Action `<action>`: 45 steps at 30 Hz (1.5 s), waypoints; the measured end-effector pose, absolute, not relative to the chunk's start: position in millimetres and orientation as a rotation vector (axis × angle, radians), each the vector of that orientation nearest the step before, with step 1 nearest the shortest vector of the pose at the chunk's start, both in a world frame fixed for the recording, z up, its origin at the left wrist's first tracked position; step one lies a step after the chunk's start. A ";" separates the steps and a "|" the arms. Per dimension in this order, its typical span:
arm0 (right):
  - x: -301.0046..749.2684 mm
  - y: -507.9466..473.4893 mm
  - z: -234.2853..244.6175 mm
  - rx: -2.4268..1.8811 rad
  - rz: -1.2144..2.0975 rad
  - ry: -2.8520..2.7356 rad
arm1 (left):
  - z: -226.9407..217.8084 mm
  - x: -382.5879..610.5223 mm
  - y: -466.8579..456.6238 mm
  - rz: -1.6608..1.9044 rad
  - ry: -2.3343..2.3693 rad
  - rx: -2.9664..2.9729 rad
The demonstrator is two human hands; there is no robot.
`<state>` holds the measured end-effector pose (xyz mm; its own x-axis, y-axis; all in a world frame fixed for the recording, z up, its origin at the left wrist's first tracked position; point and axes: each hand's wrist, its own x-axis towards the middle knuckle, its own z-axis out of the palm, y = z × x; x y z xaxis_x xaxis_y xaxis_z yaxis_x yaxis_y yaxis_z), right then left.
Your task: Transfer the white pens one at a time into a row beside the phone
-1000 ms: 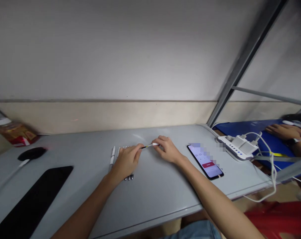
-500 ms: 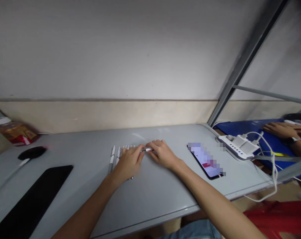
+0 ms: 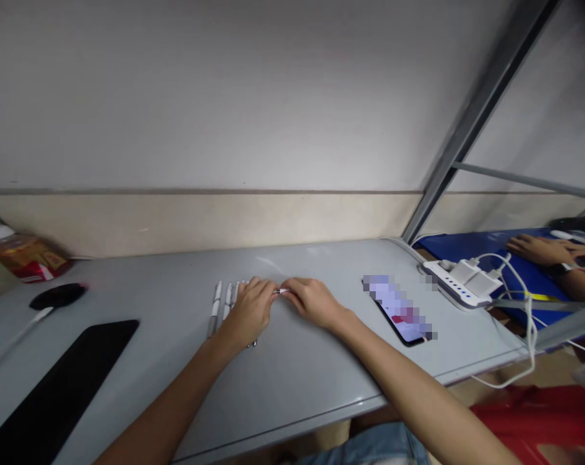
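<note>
Between my two hands a slim white and grey pen (image 3: 281,290) lies crosswise, held a little above the grey table. My left hand (image 3: 250,311) is closed on its left end, and my right hand (image 3: 309,299) pinches its right end. Most of this pen is covered by my fingers. Several white and grey pens (image 3: 215,309) lie side by side in a row under and left of my left hand. That hand hides the middle of the row; only some tops and a few tips show.
A phone (image 3: 396,311) with a lit screen lies to the right, near a white power strip (image 3: 454,284) with cables. At left are a black mat (image 3: 72,387), a black oval thing (image 3: 57,296) with a white cable and a bottle (image 3: 26,257). Another person's hands (image 3: 539,248) rest at far right.
My hands have drawn slightly closer together, so less of the held pen shows. The whole view has shifted a little. The row of pens stays in place.
</note>
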<state>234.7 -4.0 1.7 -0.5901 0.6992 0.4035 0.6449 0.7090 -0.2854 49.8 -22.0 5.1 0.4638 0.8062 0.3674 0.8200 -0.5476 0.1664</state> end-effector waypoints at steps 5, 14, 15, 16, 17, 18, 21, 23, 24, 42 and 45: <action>238.1 -1.8 2.4 -1.056 0.205 -2.393 | 10.3 51.1 -23.9 -0.791 -1.469 -2.636; 245.0 0.3 9.7 -1.067 0.131 -2.388 | 11.9 34.1 -10.0 -1.149 -1.748 -2.715; 245.4 0.4 9.2 -1.061 0.142 -2.384 | 13.0 33.6 -9.7 -1.239 -1.683 -2.741; 245.6 0.5 8.7 -1.053 0.155 -2.378 | 13.9 33.4 -9.5 -1.308 -1.624 -2.755; 245.8 0.6 8.5 -1.045 0.166 -2.372 | 14.6 33.5 -9.6 -1.355 -1.597 -2.759; 245.9 0.7 8.4 -1.038 0.173 -2.368 | 14.8 33.7 -9.7 -1.384 -1.614 -2.750; 245.8 0.9 9.1 -1.021 0.174 -2.371 | 13.6 34.0 -10.0 -1.321 -1.862 -2.703; 245.7 1.0 9.5 -1.020 0.167 -2.381 | 12.7 33.6 -10.2 -1.191 -1.958 -2.712; 245.7 1.1 9.5 -1.023 0.168 -2.384 | 12.6 33.4 -10.4 -1.158 -1.933 -2.728; 242.4 -4.5 6.4 -1.070 0.199 -2.450 | 14.5 33.5 -16.0 -0.783 -1.384 -2.708; 238.2 -8.6 8.3 -1.119 0.103 -2.491 | 16.7 37.6 -20.2 -0.633 -1.315 -2.732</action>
<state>238.2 -8.6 8.3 -0.5961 0.7308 0.3327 0.7007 0.6758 -0.2288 37.6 -20.2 16.7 0.5563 0.7396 0.3790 0.7576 -0.6387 0.1346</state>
